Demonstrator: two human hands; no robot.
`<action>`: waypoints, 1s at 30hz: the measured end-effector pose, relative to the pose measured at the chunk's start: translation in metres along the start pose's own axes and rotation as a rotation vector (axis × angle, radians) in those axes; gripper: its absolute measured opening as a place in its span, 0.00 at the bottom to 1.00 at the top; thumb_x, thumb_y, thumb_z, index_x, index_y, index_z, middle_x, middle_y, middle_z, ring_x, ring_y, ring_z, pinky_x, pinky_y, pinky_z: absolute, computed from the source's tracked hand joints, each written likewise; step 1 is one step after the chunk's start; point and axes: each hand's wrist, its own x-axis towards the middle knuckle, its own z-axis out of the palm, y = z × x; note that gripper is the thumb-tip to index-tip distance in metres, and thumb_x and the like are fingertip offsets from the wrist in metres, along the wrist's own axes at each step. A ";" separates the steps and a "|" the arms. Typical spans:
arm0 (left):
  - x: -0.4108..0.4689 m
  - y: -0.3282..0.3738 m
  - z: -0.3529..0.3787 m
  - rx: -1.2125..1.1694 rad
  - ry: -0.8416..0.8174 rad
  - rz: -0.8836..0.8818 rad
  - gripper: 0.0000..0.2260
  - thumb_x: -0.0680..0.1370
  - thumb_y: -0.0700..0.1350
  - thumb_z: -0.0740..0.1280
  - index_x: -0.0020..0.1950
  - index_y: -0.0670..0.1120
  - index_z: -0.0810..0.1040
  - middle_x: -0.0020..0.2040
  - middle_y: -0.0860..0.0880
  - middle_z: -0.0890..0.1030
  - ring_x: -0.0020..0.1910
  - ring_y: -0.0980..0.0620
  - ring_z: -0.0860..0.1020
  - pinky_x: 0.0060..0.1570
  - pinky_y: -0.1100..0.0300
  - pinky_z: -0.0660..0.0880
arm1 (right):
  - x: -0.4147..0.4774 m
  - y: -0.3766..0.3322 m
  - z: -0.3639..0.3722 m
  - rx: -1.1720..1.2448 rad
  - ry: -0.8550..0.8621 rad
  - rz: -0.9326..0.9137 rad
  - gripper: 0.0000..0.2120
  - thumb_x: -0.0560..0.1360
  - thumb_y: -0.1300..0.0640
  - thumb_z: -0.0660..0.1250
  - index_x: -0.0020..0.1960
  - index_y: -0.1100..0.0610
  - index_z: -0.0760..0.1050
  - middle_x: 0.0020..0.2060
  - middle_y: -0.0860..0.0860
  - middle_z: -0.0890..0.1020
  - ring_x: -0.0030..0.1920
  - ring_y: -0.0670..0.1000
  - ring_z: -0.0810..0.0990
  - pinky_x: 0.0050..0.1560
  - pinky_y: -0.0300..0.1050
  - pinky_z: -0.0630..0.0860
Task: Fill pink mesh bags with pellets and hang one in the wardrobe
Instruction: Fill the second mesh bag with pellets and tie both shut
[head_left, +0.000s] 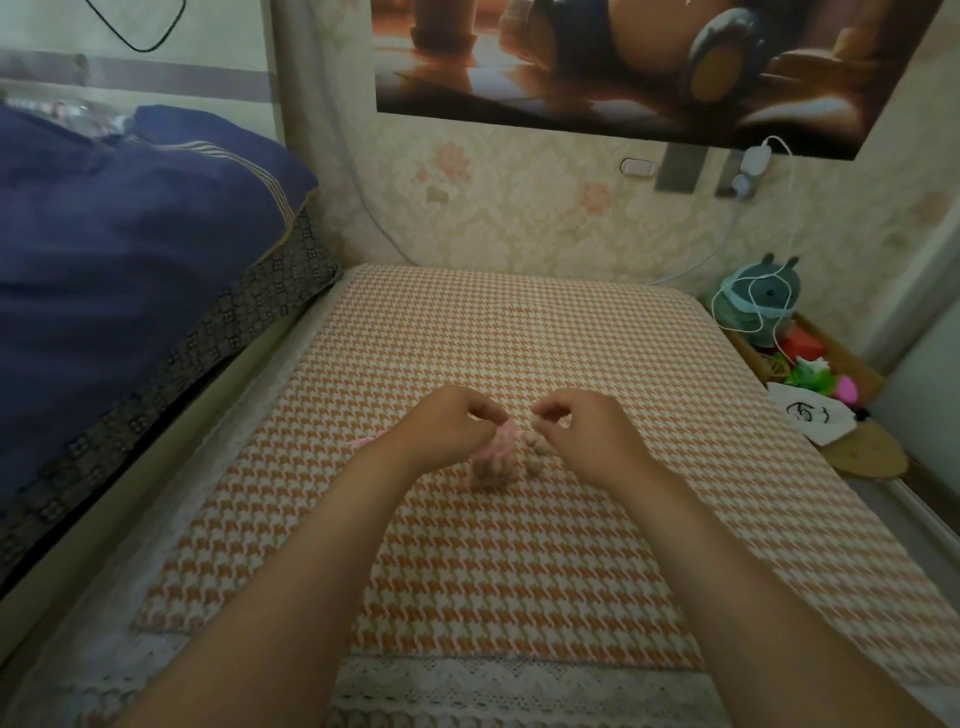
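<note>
While the left hand (457, 422) pinches its mouth, the pink mesh bag (492, 463) stands upright on the bench (519, 338); the right hand (579, 423) has a narrow grip, contents unclear.

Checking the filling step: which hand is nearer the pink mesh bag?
Left. The left hand pinches the pink mesh bag; the right hand is just right of it.

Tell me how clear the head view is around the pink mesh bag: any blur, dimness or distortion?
Head view: dim, warm light, no glare on the houndstooth cloth; the pink mesh bag in the left hand and the pellets beside it are soft, so what the right hand pinches, if anything, is unclear; the wide lens stretches both forearms and bows the edges.
</note>
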 end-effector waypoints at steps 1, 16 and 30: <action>0.000 0.000 0.000 -0.005 -0.001 0.002 0.14 0.76 0.39 0.64 0.57 0.50 0.83 0.61 0.53 0.80 0.57 0.57 0.76 0.58 0.61 0.74 | 0.000 -0.006 -0.003 0.066 0.043 -0.022 0.07 0.77 0.51 0.71 0.55 0.49 0.83 0.45 0.40 0.82 0.45 0.37 0.79 0.51 0.38 0.76; -0.001 -0.005 0.001 -0.056 -0.010 0.004 0.14 0.76 0.41 0.64 0.58 0.50 0.83 0.58 0.53 0.81 0.57 0.55 0.78 0.59 0.55 0.77 | -0.003 -0.023 -0.003 -0.067 0.000 -0.141 0.07 0.79 0.50 0.68 0.54 0.44 0.83 0.47 0.38 0.82 0.41 0.36 0.76 0.43 0.37 0.72; 0.002 -0.009 0.002 -0.014 -0.003 0.018 0.13 0.76 0.40 0.64 0.59 0.49 0.82 0.62 0.53 0.80 0.61 0.56 0.75 0.64 0.57 0.73 | -0.008 0.003 0.024 -0.308 -0.244 -0.007 0.09 0.78 0.50 0.66 0.56 0.46 0.82 0.50 0.46 0.84 0.49 0.50 0.81 0.44 0.43 0.74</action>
